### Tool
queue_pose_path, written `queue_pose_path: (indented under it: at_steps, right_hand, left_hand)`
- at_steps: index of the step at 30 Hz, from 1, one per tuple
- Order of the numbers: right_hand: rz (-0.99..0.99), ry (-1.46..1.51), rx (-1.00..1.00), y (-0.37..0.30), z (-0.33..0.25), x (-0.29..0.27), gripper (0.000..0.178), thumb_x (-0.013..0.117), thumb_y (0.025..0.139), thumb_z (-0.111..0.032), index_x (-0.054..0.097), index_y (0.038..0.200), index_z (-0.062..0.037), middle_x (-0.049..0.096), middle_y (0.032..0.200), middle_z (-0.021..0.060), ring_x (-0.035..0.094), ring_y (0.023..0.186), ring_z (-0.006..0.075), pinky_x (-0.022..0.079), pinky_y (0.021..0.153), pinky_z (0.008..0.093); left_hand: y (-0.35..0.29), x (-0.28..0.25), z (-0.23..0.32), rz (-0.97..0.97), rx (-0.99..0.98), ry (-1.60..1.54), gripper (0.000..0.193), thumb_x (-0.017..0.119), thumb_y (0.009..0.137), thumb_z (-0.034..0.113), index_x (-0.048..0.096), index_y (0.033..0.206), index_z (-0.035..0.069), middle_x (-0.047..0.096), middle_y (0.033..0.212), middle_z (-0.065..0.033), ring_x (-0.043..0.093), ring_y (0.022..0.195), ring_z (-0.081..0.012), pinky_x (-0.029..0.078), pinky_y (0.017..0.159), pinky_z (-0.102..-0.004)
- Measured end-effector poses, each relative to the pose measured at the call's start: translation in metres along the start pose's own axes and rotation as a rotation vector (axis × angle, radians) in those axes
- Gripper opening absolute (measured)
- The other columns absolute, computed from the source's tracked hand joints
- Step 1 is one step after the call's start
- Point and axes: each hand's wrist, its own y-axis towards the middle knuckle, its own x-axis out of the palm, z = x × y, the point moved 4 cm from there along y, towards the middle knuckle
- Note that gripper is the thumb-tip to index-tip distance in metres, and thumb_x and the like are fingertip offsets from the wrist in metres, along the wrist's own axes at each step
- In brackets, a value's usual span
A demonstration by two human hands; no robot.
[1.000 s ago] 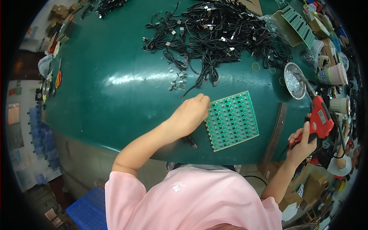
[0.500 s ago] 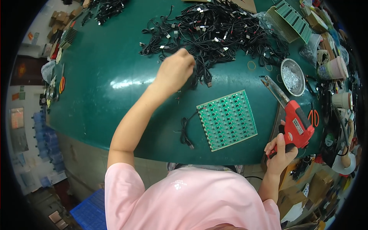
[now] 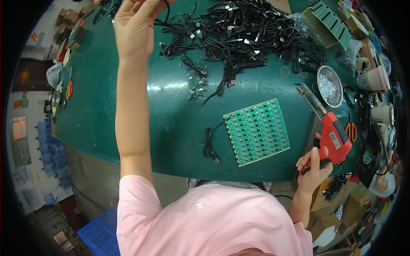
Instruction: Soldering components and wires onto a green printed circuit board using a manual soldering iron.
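Note:
My left hand is stretched far out at the upper edge, its fingers pinched on a black USB cable that trails down toward the cable pile; the fingertips are partly cut off by the frame. In my right hand is the grip of a red soldering gun, its metal tip pointing up and left over the table. Between my arms lies a green circuit board panel with rows of small parts. One black cable runs from the panel's upper left corner and rests coiled beside it.
A big heap of black USB cables covers the far middle. Small loose metal-and-black pieces lie scattered before it. At right stand a metal bowl of shiny bits, orange-handled scissors and upright board panels.
My left hand has moved from the near edge of the pile up and left, now with a cable in it. The small pieces it covered now show. My right hand and the soldering gun have barely shifted.

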Motion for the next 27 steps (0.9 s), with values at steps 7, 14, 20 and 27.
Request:
queue_pose_path:
  at_steps: [7, 14, 20, 27]
  right_hand:
    - [-0.047, -0.019, 0.018, -0.015, 0.009, -0.003, 0.041, 0.054, 0.089, -0.009, 0.045, 0.122, 0.0127, 0.046, 0.050, 0.0043, 0.041, 0.036, 0.0102, 0.036, 0.038, 0.0249]
    - [-0.272, 0.171, 0.196, -0.034, 0.025, 0.028, 0.043, 0.050, 0.090, -0.014, 0.042, 0.124, 0.0117, 0.049, 0.052, 0.0077, 0.043, 0.037, 0.0133, 0.042, 0.041, 0.0275]
    - [-0.278, 0.233, 0.141, -0.038, 0.032, 0.040, 0.043, 0.050, 0.092, -0.016, 0.041, 0.124, 0.0112, 0.050, 0.053, 0.0087, 0.045, 0.039, 0.0138, 0.043, 0.042, 0.0278]
    - [-0.307, 0.212, 0.147, -0.040, 0.038, 0.048, 0.043, 0.051, 0.092, -0.015, 0.041, 0.125, 0.0097, 0.052, 0.054, 0.0100, 0.046, 0.039, 0.0149, 0.044, 0.043, 0.0282]
  left_hand:
    - [-0.130, 0.061, 0.022, -0.669, -0.223, 0.876, 0.010, 0.064, 0.078, 0.001, 0.063, 0.088, 0.000, 0.063, 0.072, -0.0074, 0.056, 0.059, -0.0179, 0.045, 0.056, -0.0296]
    - [-0.198, 0.059, -0.009, -0.612, -0.414, 0.800, 0.011, 0.068, 0.078, 0.004, 0.069, 0.089, 0.001, 0.068, 0.078, -0.0117, 0.061, 0.064, -0.0254, 0.048, 0.060, -0.0341]
    - [-0.205, 0.054, -0.012, -0.548, -0.796, 0.652, 0.015, 0.069, 0.079, 0.004, 0.072, 0.093, 0.000, 0.070, 0.081, -0.0102, 0.066, 0.070, -0.0163, 0.051, 0.066, -0.0278]
    - [-0.213, 0.049, -0.015, -0.483, -0.870, 0.533, 0.014, 0.068, 0.078, 0.002, 0.071, 0.091, -0.003, 0.071, 0.081, -0.0083, 0.068, 0.076, -0.0129, 0.053, 0.071, -0.0243]
